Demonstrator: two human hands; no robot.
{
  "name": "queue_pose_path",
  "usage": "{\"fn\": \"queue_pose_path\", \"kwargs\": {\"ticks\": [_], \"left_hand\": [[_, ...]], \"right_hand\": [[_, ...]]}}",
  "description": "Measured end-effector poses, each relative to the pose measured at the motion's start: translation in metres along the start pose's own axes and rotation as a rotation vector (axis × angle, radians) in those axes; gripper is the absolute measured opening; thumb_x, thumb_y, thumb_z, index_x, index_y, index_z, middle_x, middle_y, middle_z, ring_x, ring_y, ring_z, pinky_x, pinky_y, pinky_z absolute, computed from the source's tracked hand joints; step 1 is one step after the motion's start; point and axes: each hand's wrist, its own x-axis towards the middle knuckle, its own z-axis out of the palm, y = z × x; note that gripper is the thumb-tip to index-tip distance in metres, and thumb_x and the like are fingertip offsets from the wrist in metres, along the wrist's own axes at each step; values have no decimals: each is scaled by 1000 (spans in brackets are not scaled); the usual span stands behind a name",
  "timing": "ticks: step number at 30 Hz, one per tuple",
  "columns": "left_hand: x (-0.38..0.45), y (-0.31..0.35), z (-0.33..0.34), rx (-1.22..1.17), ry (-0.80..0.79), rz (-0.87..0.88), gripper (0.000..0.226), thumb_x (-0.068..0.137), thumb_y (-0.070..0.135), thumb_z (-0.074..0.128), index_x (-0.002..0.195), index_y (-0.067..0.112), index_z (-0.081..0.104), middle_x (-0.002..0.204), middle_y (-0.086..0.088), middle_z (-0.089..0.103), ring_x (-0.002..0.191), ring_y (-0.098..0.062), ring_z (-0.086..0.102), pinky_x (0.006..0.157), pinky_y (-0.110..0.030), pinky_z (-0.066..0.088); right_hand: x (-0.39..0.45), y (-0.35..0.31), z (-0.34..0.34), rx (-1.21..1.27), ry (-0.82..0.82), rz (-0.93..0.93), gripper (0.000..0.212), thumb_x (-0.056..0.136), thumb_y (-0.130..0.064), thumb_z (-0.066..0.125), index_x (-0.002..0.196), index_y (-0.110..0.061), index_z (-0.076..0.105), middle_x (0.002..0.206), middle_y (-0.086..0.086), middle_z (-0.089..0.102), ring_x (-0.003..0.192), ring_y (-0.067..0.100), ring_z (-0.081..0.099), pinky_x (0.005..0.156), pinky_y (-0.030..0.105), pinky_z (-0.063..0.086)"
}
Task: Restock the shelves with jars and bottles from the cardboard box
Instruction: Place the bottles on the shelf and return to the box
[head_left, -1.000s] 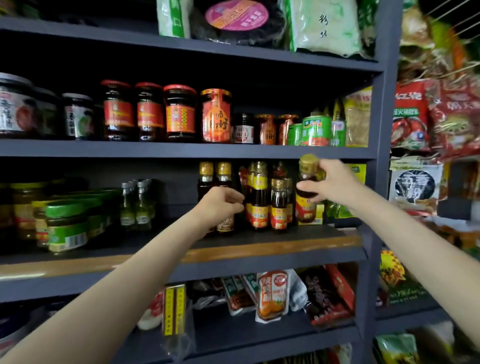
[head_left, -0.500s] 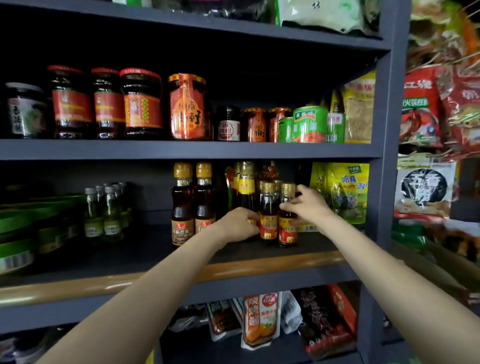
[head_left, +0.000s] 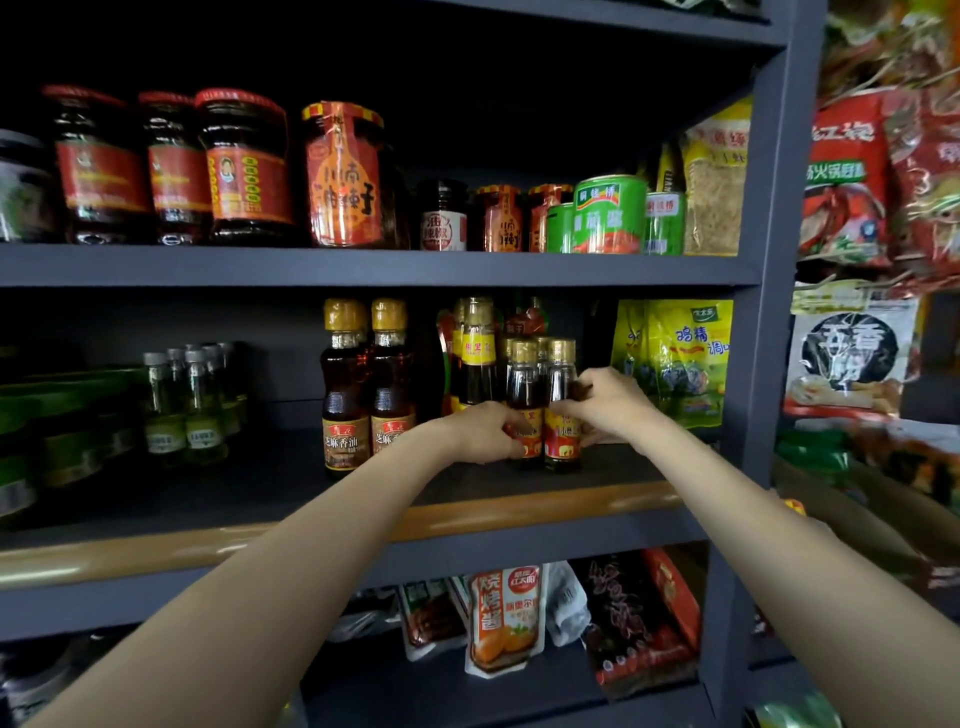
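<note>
While on the shelf (head_left: 519, 470) | right hand (head_left: 610, 405) grips glass bottle (head_left: 562, 415) | left hand (head_left: 480, 434) curled round its twin (head_left: 524, 384)

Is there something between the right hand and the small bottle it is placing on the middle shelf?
Nothing visible. The right hand already grips the small bottle, which stands on the middle shelf beside its twin. The left hand touches that twin. The yellow-green pouch stands behind the right hand.

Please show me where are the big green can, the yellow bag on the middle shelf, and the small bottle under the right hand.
Green can (head_left: 609, 214), head view, on its front label.
Yellow bag (head_left: 675, 353), head view, on its printed front.
Small bottle (head_left: 562, 364), head view, on its neck below the gold cap.
</note>
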Motion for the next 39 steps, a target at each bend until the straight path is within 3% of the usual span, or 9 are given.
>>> {"fn": "queue_pose_path", "kwargs": {"ticks": [6, 10, 16, 19, 22, 26, 31, 36, 39], "left_hand": [[2, 0, 3, 34, -32, 17, 51, 93, 17, 50, 141, 24, 36, 143, -6, 40, 119, -26, 50, 84, -23, 39], [2, 0, 1, 90, -41, 17, 52, 93, 19, 50, 142, 25, 34, 150, -5, 31, 132, -23, 37, 95, -25, 34], [-5, 0, -3, 141, 15, 7, 56, 92, 19, 50, 145, 22, 29, 149, -7, 34, 118, -19, 48, 97, -29, 40], [-16, 1, -7, 144, 49, 15, 55, 93, 18, 49, 145, 18, 29, 144, -9, 40, 124, -23, 45, 97, -29, 40], [-32, 1, -10, 119, 131, 44, 52, 93, 17, 50, 142, 16, 34, 141, -11, 43, 126, -26, 44, 98, -31, 40], [-59, -8, -15, 184, 287, 107, 45, 91, 13, 49, 135, 15, 44, 137, -12, 44, 121, -28, 48, 99, -36, 43], [-114, -27, -22, 163, 563, 158, 35, 85, 6, 46, 119, 6, 56, 118, -15, 56, 109, -32, 53, 91, -40, 44], [-198, -87, -21, 217, 773, 100, 42, 79, 17, 37, 113, 3, 58, 112, -16, 57, 101, -36, 51, 86, -49, 44], [-268, -138, -14, 194, 846, 44, 46, 77, 25, 30, 104, 2, 60, 106, -16, 57, 94, -37, 52, 79, -49, 46]], "right_hand": [[4, 7, 4, -12, -60, 7, 47, 79, -4, 71, 122, -8, 50, 121, 13, 58, 102, 29, 62, 73, 35, 58], [7, 6, 6, -17, -54, 29, 47, 80, -4, 70, 122, -9, 50, 123, 12, 57, 104, 28, 61, 71, 32, 58], [13, 4, 13, -146, -4, 36, 46, 84, -11, 68, 125, -11, 49, 123, 12, 57, 87, 24, 66, 48, 19, 51], [14, 6, 19, -167, 36, 37, 51, 82, -10, 69, 127, -6, 46, 122, 14, 57, 95, 27, 65, 66, 30, 58], [2, 2, 16, -179, 84, 69, 65, 81, -15, 71, 134, -2, 37, 127, 17, 55, 111, 31, 58, 90, 40, 52], [-38, -30, 5, -44, 265, -29, 41, 89, -20, 61, 125, -5, 47, 118, 12, 61, 99, 27, 59, 84, 38, 52], [-102, -105, 34, -160, 15, -362, 21, 90, -20, 59, 110, -13, 60, 96, 3, 65, 83, 16, 60, 70, 26, 47], [-151, -164, 102, -25, -128, -431, 7, 89, -10, 57, 94, -13, 61, 79, 5, 66, 61, 9, 63, 61, 23, 55], [-180, -190, 163, 73, -279, -455, 19, 88, -4, 56, 78, -20, 56, 75, 6, 65, 60, 12, 64, 69, 37, 58]]}}
